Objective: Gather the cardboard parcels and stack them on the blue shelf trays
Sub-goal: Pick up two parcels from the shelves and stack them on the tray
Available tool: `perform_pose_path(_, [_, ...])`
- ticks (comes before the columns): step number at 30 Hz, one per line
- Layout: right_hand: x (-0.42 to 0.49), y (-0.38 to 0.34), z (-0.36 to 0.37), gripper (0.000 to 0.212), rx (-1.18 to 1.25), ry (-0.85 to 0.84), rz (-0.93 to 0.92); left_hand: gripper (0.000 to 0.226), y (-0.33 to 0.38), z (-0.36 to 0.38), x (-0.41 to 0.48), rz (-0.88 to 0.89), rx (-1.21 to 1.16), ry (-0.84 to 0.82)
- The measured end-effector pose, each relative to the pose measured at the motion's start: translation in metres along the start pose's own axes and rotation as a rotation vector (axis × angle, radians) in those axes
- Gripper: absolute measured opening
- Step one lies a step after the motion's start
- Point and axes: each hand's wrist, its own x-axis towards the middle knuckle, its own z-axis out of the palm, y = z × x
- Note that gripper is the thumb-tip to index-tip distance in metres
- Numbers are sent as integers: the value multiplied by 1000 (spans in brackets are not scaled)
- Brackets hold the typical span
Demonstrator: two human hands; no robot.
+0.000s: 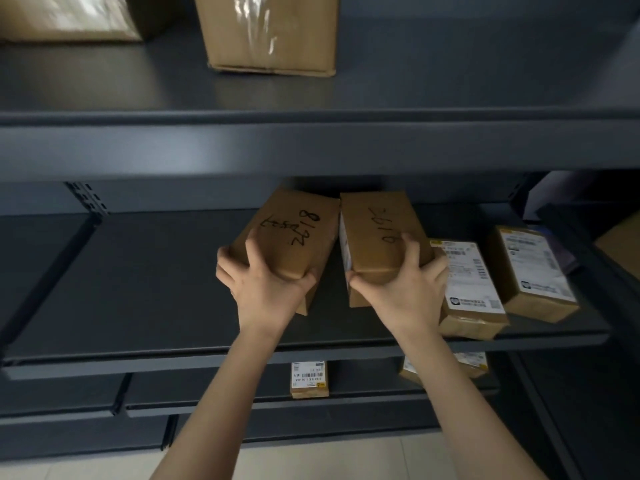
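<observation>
Two brown cardboard parcels with black handwriting lie side by side on the middle dark blue shelf tray [138, 289]. My left hand [263, 282] grips the near end of the left parcel [294, 233], which sits slightly tilted. My right hand [405, 282] grips the near end of the right parcel [377, 237]. The two parcels almost touch at their far ends. Right of them, two more parcels with white labels [467, 289] [533, 271] rest on the same tray.
A tall taped box [273, 32] and another box [65, 15] stand on the upper tray. Small labelled parcels [309, 379] [467, 365] sit on the lower tray. The shelf's front lip [311, 147] hangs just above my hands. Pale floor tiles show below.
</observation>
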Motion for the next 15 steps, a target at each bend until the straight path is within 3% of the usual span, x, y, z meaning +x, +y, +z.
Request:
perform_pose_path(8, [-57,18,-25,105,37,-43,-83,100,-9,-48,-73,-45,-2,114])
perform_pose_path(15, [-143,40,-95,107,13,-160,-142,99,2,-116,-183,-157,25,210])
